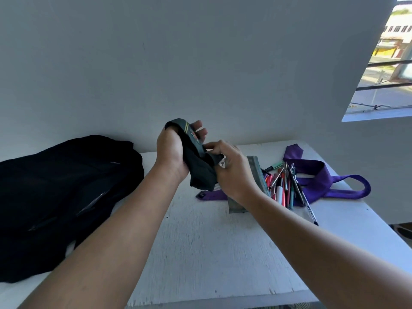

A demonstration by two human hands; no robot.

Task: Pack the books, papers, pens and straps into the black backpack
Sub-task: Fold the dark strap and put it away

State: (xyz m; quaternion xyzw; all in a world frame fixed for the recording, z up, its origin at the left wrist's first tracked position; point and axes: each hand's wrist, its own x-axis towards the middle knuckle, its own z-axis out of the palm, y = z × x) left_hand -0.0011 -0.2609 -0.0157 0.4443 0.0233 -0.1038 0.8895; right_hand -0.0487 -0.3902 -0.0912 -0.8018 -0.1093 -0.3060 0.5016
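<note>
I've got the dark strap [198,157] up above the white table [200,241], bunched between both hands. My left hand [174,150] is wrapped round its upper fold, my right hand [231,170] pinching the lower end. Behind them lie the pens [285,186] and a purple strap [323,177]. The black backpack [62,197] sits far left on the table.

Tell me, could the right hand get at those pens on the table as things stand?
Probably yes, but not freely: the pens lie uncovered just beside the right hand, yet it and the left hand are both gripping a dark strap.
</note>
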